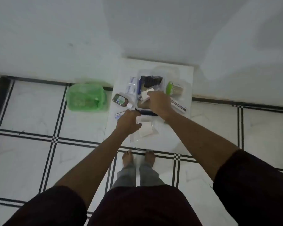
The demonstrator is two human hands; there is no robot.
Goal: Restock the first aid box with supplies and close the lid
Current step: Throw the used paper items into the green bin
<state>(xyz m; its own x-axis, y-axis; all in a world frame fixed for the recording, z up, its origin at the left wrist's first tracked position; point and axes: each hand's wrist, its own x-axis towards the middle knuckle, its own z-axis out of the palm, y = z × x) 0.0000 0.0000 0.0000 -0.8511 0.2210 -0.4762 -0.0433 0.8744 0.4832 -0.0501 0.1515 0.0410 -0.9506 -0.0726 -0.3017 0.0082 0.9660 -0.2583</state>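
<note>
A clear plastic first aid box (140,74) with a dark blue front edge stands open on a small white table (168,137); dark and white items lie inside it. My right hand (158,103) is over the box's front half, fingers closed on a small white packet (145,94). My left hand (129,121) grips the box's front left corner at the blue edge. A small dark bottle (120,100), white sachets (131,86) and a white leaflet (118,115) lie left of the box. A white bandage roll in a clear bag (145,130) lies in front.
A green plastic basket (87,97) sits on the tiled floor left of the table. A green-handled brush (170,88) and a long white box (178,105) lie right of the first aid box. White walls stand behind; my bare feet (138,158) are at the table's front edge.
</note>
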